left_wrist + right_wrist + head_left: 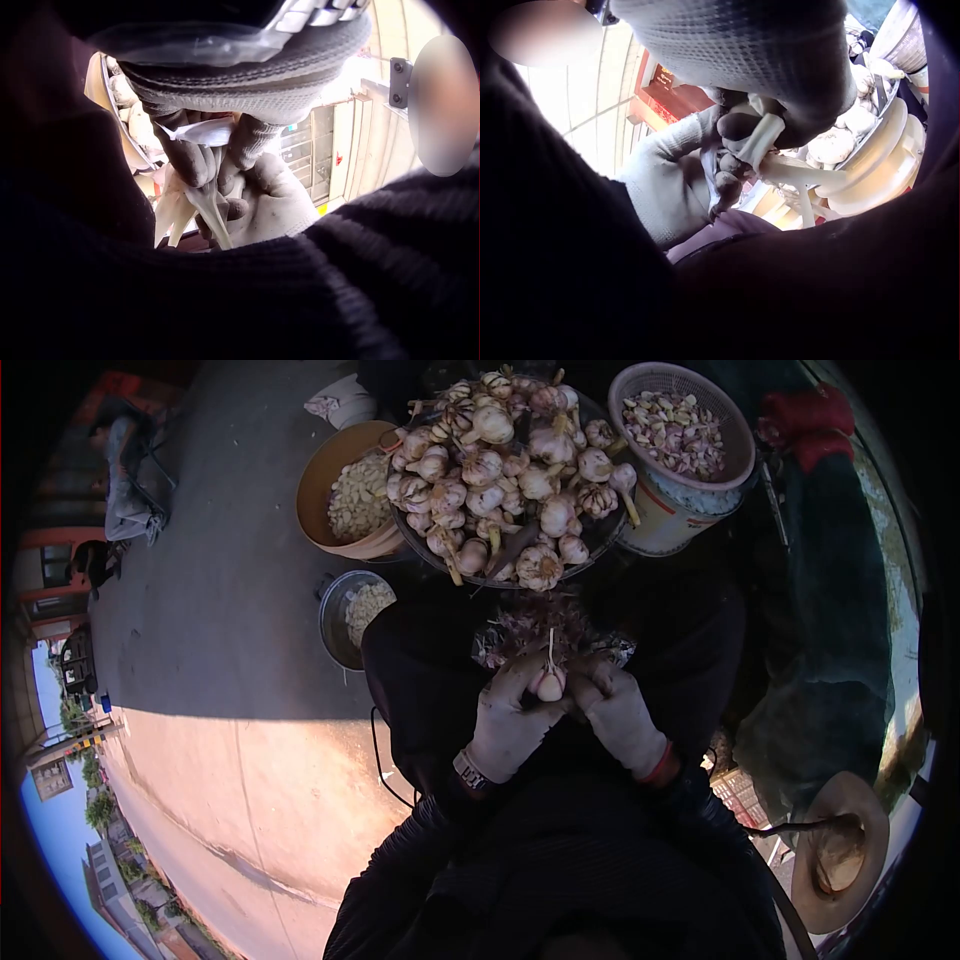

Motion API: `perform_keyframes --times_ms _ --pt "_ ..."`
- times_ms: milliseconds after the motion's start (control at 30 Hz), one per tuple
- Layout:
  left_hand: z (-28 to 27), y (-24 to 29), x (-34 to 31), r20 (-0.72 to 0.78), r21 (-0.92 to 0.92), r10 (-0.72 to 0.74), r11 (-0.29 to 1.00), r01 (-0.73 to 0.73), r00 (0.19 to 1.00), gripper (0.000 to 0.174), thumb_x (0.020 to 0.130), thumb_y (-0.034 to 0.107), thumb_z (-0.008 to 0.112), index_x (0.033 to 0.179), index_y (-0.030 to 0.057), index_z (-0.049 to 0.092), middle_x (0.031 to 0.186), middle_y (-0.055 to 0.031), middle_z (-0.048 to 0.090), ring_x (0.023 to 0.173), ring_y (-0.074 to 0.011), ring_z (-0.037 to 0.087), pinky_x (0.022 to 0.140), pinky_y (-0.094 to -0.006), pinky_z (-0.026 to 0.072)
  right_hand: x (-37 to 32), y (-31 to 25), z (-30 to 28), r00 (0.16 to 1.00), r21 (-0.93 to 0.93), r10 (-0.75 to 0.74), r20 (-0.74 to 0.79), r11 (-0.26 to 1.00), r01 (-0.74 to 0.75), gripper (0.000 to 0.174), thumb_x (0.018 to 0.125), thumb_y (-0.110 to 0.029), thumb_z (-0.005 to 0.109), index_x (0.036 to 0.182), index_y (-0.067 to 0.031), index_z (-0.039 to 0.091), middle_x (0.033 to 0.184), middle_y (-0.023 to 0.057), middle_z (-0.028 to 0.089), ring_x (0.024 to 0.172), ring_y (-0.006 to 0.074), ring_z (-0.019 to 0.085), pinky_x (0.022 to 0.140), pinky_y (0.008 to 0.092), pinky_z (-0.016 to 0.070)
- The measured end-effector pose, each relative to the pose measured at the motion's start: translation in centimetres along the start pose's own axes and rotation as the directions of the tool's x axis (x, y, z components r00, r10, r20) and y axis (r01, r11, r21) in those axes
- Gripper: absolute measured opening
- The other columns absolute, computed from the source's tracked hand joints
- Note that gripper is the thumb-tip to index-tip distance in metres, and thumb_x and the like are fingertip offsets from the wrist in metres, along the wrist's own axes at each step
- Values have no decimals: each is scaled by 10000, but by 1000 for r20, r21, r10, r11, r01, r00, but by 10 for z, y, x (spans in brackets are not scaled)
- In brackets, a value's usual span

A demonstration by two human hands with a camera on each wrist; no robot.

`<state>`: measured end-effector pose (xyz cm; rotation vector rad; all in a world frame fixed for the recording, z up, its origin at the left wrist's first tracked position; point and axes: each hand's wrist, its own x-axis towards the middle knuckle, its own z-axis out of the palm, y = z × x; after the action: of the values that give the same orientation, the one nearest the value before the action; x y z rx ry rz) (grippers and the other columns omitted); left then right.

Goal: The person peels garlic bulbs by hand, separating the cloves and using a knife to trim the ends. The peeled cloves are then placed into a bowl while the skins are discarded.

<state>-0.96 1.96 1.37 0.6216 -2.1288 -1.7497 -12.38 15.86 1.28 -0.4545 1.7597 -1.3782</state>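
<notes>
Peeling seemed underway: the white-gloved left hand [508, 725] pinched stemmed, pinkish-white garlic [548, 685]; what the white-gloved right hand [622, 718] grasped, I couldn't tell; next probably needed a gentle tug.

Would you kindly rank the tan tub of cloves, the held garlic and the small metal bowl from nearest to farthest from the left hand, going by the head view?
From the left hand:
1. Held garlic: right at its fingers.
2. Small metal bowl: ahead and to the left.
3. Tan tub: also ahead-left, beyond the bowl.
</notes>
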Motion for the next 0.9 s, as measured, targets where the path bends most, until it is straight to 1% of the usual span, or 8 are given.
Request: perform_keyframes --times_ms 33,100,167,300,633,733,800,900 --pt "0 4 1 -12 9 -4 1000 4 1000 554 725 -56 852 1236 41 663 1145 -82 703 1034 -183 703 903 -311 595 -1 -7 0 1000 2 1 4 1000 -1 214 1010 -119 649 1173 13 696 940 60 716 809 110 670 670 247 525" --pt "-1 10 1 -17 23 -8 1000 8 1000 538 746 -56 845 1243 40 662 1134 -74 705 1022 -170 703 891 -301 596 -1 -25 -4 969 321 222 104 915 -245 289 1001 -113 611 1258 4 674 865 17 659 710 68 579 618 224 457" --pt "1 13 2 42 -306 -332 894 328 943 500 798 -58 824 1258 26 648 1104 -60 701 986 -134 698 840 -274 600 -1 -38 -11 967 331 218 131 910 -250 316 1004 -125 609 1285 8 663 890 28 675 723 70 594 628 222 464" --pt "-2 11 3 45 -467 -392 805 366 919 468 854 -95 749 1286 -7 594 1067 -67 691 900 -119 693 750 -258 598 -1 -32 -21 966 431 166 198 870 -237 388 1018 -163 600 1357 23 625 967 54 707 768 82 634 687 223 502" --pt "-8 -2 2 123 -464 -310 822 330 943 424 867 -111 719 1257 -9 587 1094 -63 659 909 -108 670 742 -244 575 5 -24 -22 962 537 185 202 801 -266 390 1011 -162 634 1348 34 626 980 43 699 809 102 652 739 230 525" --pt "-9 7 4 221 -548 -296 750 369 929 368 859 -96 746 1197 -10 629 1072 -40 643 875 -90 659 707 -229 550 6 -26 -26 973 545 151 175 808 -223 273 996 -113 674 1234 18 708 949 47 738 785 89 668 704 219 531" --pt "2 9 4 202 -399 -319 836 376 926 326 853 -87 759 1152 -9 652 1059 -34 641 854 -87 659 697 -227 546 8 -19 -18 990 436 137 29 890 -135 207 969 -65 694 1154 19 738 928 39 741 801 76 669 699 217 536" --pt "10 14 7 159 -160 -304 931 328 939 228 828 -59 801 1027 -5 701 1057 -41 647 799 -86 660 678 -228 543 12 -7 -13 991 424 136 -7 898 -120 194 941 -37 718 1123 23 743 939 31 743 802 68 665 691 214 535"
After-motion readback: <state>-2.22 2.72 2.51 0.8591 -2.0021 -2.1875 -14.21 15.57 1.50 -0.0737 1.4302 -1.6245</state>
